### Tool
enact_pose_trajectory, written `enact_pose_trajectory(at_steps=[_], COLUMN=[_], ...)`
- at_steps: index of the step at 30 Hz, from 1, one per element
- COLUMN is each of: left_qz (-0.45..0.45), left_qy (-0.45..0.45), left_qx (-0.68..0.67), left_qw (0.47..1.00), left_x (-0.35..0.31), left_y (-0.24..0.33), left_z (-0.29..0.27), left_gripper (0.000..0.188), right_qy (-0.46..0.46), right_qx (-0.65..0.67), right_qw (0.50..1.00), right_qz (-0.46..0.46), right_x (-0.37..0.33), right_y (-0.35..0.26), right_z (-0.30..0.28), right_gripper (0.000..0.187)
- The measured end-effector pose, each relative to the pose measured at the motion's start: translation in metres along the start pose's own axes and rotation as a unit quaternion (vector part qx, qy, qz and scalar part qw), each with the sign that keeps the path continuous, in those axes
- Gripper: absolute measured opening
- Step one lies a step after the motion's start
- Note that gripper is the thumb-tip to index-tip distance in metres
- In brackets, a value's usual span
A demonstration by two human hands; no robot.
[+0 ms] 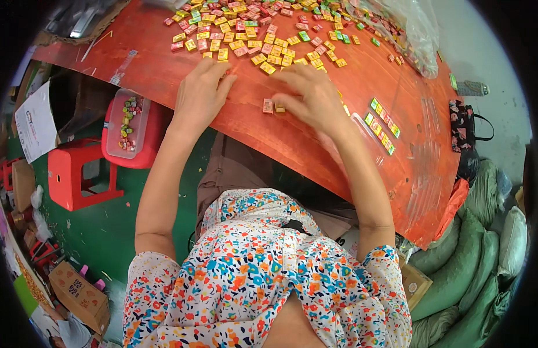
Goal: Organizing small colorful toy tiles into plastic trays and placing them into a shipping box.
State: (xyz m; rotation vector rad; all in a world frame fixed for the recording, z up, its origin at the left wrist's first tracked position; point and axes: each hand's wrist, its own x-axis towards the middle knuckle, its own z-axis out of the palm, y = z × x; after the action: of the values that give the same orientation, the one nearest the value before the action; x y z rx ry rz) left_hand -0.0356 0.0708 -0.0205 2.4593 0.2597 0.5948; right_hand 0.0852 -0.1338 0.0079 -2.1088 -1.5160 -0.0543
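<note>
My left hand [202, 93] rests at the near edge of a spread of small boxes on the red table [246, 124]. Its thumb and forefinger stand apart, and I see nothing held between them. To the right, my right hand [315, 98] reaches over the table with thumb and fingers apart. Just by its thumb lie a small pink box [268, 106] and a small yellow box [280, 108], the yellow one partly covered. Several yellow, pink and green boxes [254, 43] lie loose beyond both hands. Whatever is under the right palm is hidden.
Two rows of small boxes [380, 132] lie at the right, near clear plastic trays [420, 180]. A clear plastic bag [422, 35] stands at the far right. Left of the table, a plastic tub [125, 124] of small pieces sits on a red stool [109, 153].
</note>
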Motion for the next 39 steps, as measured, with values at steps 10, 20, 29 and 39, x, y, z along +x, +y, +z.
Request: enact_pose_trajectory(at_steps=[10, 20, 29, 39], left_qz=[0.047, -0.026, -0.008, -0.077], left_qy=[0.032, -0.055, -0.090, -0.133], left_qx=[0.111, 0.162, 0.092, -0.198], left_qw=[0.992, 0.985, 0.992, 0.968], left_x=[0.058, 0.128, 0.126, 0.045], left_y=[-0.004, -0.020, -0.021, 0.009], left_z=[0.019, 0.028, 0.033, -0.004], left_gripper=[0.012, 0.023, 0.015, 0.016], right_qy=[0.047, -0.003, 0.021, -0.034], right_qx=[-0.044, -0.119, 0.176, 0.209], right_qw=[0.994, 0.973, 0.960, 0.928], right_qz=[0.087, 0.198, 0.218, 0.306], right_x=[0.079, 0.126, 0.070, -0.033], right_y=[0.061, 0.073, 0.074, 0.037], right_z=[0.011, 0.039, 0.001, -0.056], right_gripper=[0.021, 0.031, 0.032, 0.022])
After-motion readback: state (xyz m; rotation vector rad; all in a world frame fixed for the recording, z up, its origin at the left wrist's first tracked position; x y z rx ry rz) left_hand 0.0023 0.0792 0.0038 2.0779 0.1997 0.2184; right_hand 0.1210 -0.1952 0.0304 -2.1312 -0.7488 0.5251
